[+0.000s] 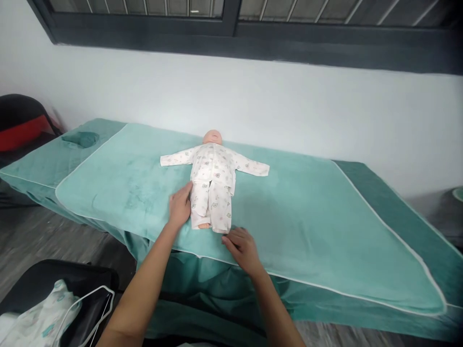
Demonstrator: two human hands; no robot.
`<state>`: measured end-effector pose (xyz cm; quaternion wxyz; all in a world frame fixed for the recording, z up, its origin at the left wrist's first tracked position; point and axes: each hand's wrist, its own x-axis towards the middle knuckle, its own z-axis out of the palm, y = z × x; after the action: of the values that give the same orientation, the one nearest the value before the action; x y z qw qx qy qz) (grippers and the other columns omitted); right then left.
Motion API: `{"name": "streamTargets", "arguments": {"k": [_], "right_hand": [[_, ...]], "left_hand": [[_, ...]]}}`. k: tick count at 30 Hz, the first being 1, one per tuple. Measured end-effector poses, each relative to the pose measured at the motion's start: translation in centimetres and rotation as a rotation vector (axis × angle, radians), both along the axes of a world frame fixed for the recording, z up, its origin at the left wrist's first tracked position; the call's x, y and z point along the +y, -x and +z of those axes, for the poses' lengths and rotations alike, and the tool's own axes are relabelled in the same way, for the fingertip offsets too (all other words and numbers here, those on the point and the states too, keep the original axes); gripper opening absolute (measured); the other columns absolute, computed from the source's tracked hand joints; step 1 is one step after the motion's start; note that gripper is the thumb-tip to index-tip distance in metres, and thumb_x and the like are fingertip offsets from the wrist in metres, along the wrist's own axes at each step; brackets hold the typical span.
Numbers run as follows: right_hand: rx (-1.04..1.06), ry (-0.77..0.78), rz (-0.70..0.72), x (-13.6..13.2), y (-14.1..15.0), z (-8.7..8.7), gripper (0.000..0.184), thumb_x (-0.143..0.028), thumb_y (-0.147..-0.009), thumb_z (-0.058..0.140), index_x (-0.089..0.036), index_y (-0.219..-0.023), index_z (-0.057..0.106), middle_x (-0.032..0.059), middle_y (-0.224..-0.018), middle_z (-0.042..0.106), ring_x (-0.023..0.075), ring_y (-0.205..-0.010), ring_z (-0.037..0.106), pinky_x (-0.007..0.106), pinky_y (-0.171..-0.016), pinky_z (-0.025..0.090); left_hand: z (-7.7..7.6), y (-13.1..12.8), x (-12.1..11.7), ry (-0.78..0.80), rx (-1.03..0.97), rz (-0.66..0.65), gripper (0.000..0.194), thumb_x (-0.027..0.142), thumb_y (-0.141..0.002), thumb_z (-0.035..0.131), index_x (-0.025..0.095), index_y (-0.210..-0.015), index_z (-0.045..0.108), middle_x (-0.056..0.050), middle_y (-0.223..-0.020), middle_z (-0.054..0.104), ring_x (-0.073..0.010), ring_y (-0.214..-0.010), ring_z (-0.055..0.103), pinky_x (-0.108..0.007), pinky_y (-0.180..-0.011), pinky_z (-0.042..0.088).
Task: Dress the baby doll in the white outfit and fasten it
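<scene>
A baby doll [212,137] lies on its back, head toward the wall, in a white printed long-sleeved shirt [213,161]. The shirt's sleeves stretch out to both sides. Matching baby trousers [220,207] cover the legs, and a bit of a foot shows at one cuff. My left hand [180,205] is at the trousers' left edge near the waist, fingers together against the cloth. With curled fingers, my right hand [243,248] pinches the hem of the other trouser leg. Its fingertips are partly hidden.
The doll lies on a long bed with a green cover [304,221], with a face hole [81,140] at its left end. A black chair [90,274] at lower left holds printed cloth [54,308] and a white hanger [104,289]. A white wall [289,106] runs behind.
</scene>
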<state>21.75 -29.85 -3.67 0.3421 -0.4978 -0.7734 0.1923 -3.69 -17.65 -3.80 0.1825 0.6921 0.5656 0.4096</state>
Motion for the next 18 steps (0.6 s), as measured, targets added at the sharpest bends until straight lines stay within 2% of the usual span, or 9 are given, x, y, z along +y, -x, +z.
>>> {"name": "streamTargets", "arguments": {"k": [2, 4, 6, 9, 11, 12, 15, 18], "right_hand": [[0.063, 0.074, 0.029, -0.5, -0.1, 0.3, 0.043, -0.043, -0.102, 0.054, -0.023, -0.066, 0.065, 0.0015, -0.066, 0.064, 0.0186, -0.071, 0.057, 0.036, -0.076, 0.039], [0.213, 0.184, 0.008, -0.3, -0.7, 0.9, 0.046, -0.049, -0.101, 0.051, -0.023, -0.065, 0.064, 0.0019, -0.066, 0.063, 0.0194, -0.069, 0.058, 0.036, -0.074, 0.042], [0.397, 0.234, -0.113, 0.7, -1.4, 1.6, 0.044, -0.052, -0.1, 0.05, -0.023, -0.072, 0.065, 0.0028, -0.072, 0.065, 0.0199, -0.071, 0.058, 0.035, -0.072, 0.046], [0.587, 0.166, -0.299, 3.9, -2.0, 2.4, 0.032, -0.053, -0.094, 0.058, -0.023, -0.1, 0.068, 0.0066, -0.102, 0.072, 0.0227, -0.094, 0.064, 0.036, -0.082, 0.051], [0.614, 0.126, -0.331, 6.5, -1.7, 2.4, 0.038, -0.052, -0.09, 0.062, -0.023, -0.114, 0.065, 0.0096, -0.122, 0.07, 0.0239, -0.106, 0.064, 0.038, -0.088, 0.053], [0.602, 0.125, -0.336, 7.6, -1.4, 2.3, 0.041, -0.052, -0.089, 0.062, -0.023, -0.116, 0.064, 0.0108, -0.125, 0.069, 0.0236, -0.105, 0.064, 0.038, -0.088, 0.053], [0.536, 0.152, -0.366, 9.6, -0.6, 1.4, 0.043, -0.053, -0.09, 0.06, -0.02, -0.117, 0.064, 0.0113, -0.118, 0.071, 0.0216, -0.093, 0.065, 0.038, -0.086, 0.054], [0.498, 0.127, -0.384, 9.6, -0.4, 0.5, 0.044, -0.054, -0.092, 0.057, -0.018, -0.118, 0.065, 0.0092, -0.106, 0.073, 0.0211, -0.088, 0.065, 0.038, -0.084, 0.053]], "left_hand": [[0.2, 0.0, 0.2, 0.011, 0.084, -0.008, 0.073, 0.001, -0.08, 0.043, 0.027, -0.148, 0.055, -0.006, -0.144, 0.066, -0.0289, -0.133, 0.06, -0.053, -0.114, 0.041], [0.2, -0.1, 0.1, 0.005, 0.118, 0.01, 0.064, 0.003, -0.082, 0.044, 0.024, -0.14, 0.062, -0.008, -0.133, 0.072, -0.0298, -0.124, 0.064, -0.053, -0.109, 0.043], [0.1, -0.2, -0.2, -0.009, 0.138, 0.028, 0.052, 0.007, -0.087, 0.045, 0.024, -0.131, 0.067, -0.009, -0.124, 0.075, -0.03, -0.119, 0.066, -0.053, -0.107, 0.044], [0.3, -0.3, -0.5, -0.037, 0.107, 0.043, 0.036, 0.019, -0.097, 0.045, 0.024, -0.122, 0.071, -0.009, -0.118, 0.077, -0.0287, -0.113, 0.067, -0.052, -0.106, 0.043], [0.6, -0.1, -0.7, -0.055, 0.029, 0.025, 0.033, 0.026, -0.101, 0.045, 0.023, -0.121, 0.071, -0.009, -0.118, 0.076, -0.0269, -0.112, 0.067, -0.05, -0.106, 0.044], [0.7, 0.0, -1.0, -0.059, -0.019, -0.002, 0.033, 0.029, -0.102, 0.045, 0.023, -0.121, 0.071, -0.009, -0.119, 0.075, -0.0259, -0.113, 0.067, -0.049, -0.106, 0.044], [0.7, 0.4, -2.7, -0.043, -0.142, -0.119, 0.033, 0.038, -0.101, 0.05, 0.023, -0.122, 0.072, -0.01, -0.121, 0.069, -0.024, -0.117, 0.064, -0.045, -0.107, 0.047], [-0.3, 0.1, -5.8, 0.003, -0.186, -0.21, 0.035, 0.043, -0.097, 0.059, 0.028, -0.126, 0.072, -0.011, -0.132, 0.058, -0.0244, -0.122, 0.062, -0.045, -0.11, 0.049]]}}
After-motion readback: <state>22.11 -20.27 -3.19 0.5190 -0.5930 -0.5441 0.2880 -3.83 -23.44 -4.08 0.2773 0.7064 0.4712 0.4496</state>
